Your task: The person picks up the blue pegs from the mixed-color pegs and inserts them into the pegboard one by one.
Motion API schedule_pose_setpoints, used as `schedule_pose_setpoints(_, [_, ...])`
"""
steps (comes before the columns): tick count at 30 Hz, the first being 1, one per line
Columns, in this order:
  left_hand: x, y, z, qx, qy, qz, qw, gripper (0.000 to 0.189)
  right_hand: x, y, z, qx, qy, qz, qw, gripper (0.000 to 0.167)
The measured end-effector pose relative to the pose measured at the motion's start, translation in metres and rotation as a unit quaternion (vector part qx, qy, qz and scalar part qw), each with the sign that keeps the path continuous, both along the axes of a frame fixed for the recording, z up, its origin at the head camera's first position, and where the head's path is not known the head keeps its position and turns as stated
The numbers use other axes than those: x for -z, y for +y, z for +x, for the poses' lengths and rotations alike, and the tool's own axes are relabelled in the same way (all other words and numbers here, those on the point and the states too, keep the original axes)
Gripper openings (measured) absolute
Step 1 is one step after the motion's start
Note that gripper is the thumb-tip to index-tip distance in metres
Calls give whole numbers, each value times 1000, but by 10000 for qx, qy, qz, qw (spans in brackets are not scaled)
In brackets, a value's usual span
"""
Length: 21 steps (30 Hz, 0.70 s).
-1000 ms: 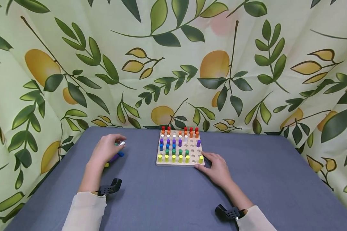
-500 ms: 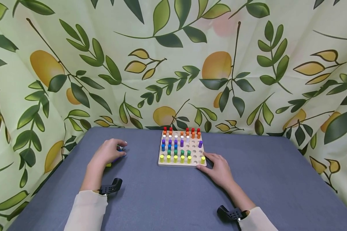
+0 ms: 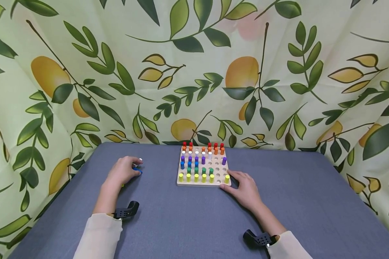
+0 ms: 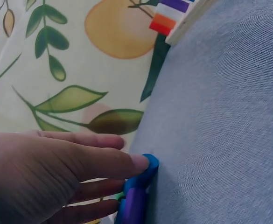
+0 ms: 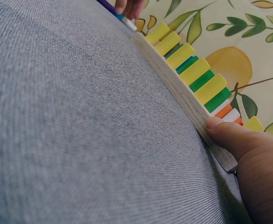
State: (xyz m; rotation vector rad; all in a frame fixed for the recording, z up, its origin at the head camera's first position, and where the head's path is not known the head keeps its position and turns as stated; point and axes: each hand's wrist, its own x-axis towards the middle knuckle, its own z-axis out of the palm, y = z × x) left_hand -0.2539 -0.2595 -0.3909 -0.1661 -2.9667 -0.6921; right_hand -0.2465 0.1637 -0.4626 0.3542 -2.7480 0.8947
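A right hand [image 3: 246, 190] grips the near right corner of a wooden pegboard [image 3: 197, 185] on a cloth-covered table [image 3: 178, 226]. Well left, the left hand's [image 3: 121, 171] thumb touches a loose blue peg [image 4: 151, 169], grip unclear; peg-collecting seems underway, calling next for a secure pinch. No writing is legible.

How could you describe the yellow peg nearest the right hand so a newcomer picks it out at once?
On the blue-grey table sits a wooden pegboard, its right side gripped by the right hand. Yellow pegs line its near edge; this peg stands at the right corner. One empty hole separates it from the other five.
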Motion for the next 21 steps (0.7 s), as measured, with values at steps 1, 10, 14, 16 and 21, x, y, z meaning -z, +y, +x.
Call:
schedule_pose_setpoints(1, [0,1,-1,-4,29,6,10000,34,0,0,0,-5,10,2,10000,69])
schedule_pose_setpoints(10, [6,16,-5,114,99,97,9998,30,2,1,0,-28,22,-6,10000,70])
schedule_pose_setpoints(14, [11,27,-9,159,233,203,9994,26,1,0,0,-16,25,-9,10000,70])
schedule_pose_setpoints(16, [13,34,-10,139,276,298,9991,25,1,0,0,-13,23,-16,10000,70])
schedule_pose_setpoints(21, [18,48,-13,95,222,528,9983,25,1,0,1,-27,20,-23,10000,70])
